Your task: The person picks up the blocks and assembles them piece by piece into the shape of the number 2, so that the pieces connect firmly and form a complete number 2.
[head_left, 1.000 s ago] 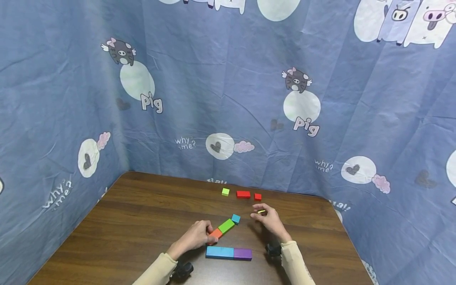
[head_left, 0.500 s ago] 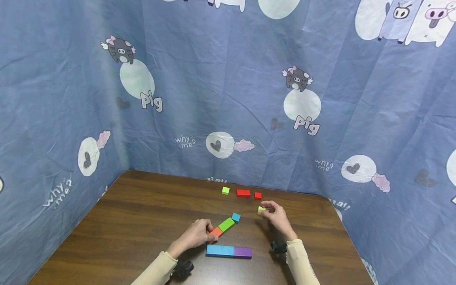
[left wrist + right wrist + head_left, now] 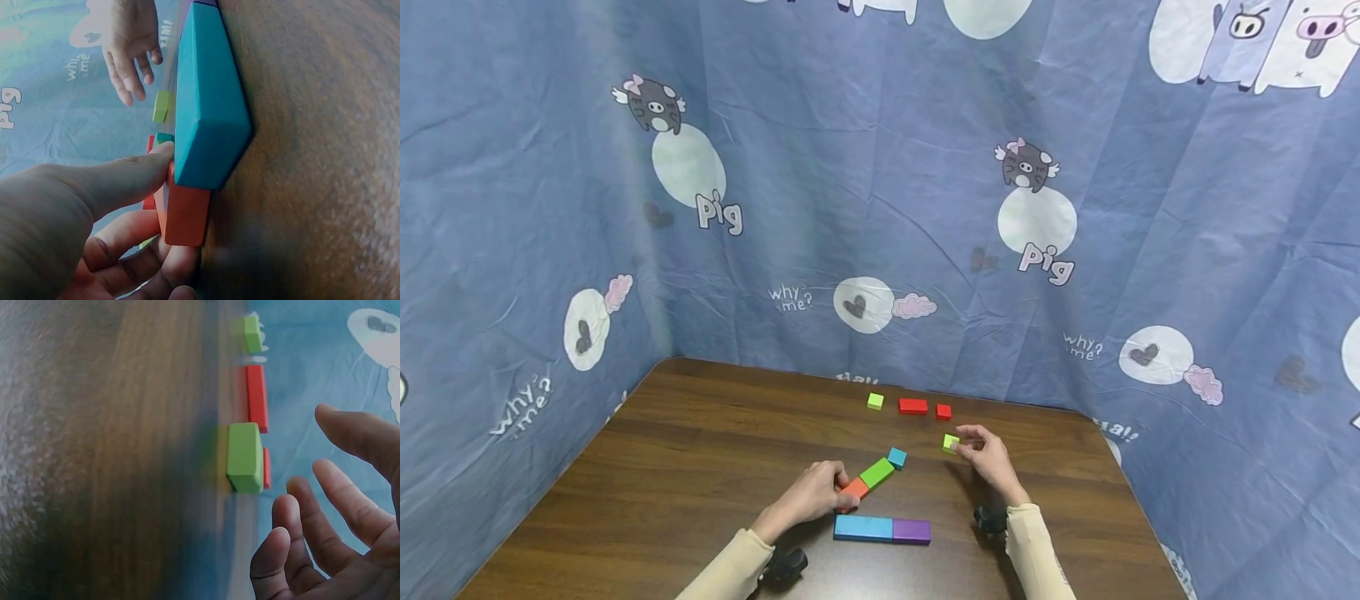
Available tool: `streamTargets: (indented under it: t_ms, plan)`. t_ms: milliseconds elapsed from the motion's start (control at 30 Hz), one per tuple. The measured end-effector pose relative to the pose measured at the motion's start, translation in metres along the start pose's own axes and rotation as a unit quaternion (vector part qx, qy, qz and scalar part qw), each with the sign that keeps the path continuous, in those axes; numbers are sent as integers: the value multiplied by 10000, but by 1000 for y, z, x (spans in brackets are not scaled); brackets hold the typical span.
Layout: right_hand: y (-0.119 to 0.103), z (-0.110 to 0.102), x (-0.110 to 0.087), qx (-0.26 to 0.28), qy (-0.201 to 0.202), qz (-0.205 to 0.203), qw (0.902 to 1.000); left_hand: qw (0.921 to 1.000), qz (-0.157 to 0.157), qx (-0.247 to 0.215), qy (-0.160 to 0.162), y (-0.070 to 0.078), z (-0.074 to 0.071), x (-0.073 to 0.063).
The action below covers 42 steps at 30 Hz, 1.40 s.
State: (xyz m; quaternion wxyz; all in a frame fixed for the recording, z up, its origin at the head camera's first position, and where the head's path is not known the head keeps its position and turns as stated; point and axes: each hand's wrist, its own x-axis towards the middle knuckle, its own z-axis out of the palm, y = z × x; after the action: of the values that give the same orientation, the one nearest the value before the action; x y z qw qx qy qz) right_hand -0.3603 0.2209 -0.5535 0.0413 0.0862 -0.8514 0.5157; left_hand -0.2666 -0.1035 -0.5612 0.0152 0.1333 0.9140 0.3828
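Note:
My left hand pinches an orange block between thumb and fingers; the left wrist view shows the thumb on one side of the orange block and fingers on the other. A green block continues its slanted line, with a small blue cube at the far corner. To the right, a yellow-green cube sits on the table. Beside it my right hand hovers with relaxed, parted fingers. In the right wrist view a gap separates those fingers from the yellow-green cube.
Closer to the person, a long blue block lies end to end with a purple block. Along the back stand another yellow-green cube, a red block and a small red cube. A patterned curtain hangs behind the wooden table.
My right hand has let go of the yellow-green cube and drawn back to the right, uncovering it on the table. The left hand and the orange block stay in place.

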Motion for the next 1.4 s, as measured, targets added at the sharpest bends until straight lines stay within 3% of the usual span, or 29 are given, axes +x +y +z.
streamTargets:
  t_ms: [700,1400]
  plan:
    - [12,6,0,-267,-208,103,9994,9999,-9,-98,-38,0,2,-4]
    - [8,10,7,-462,-31,219,9987,9999,-26,-99,-73,2,-3,-2]
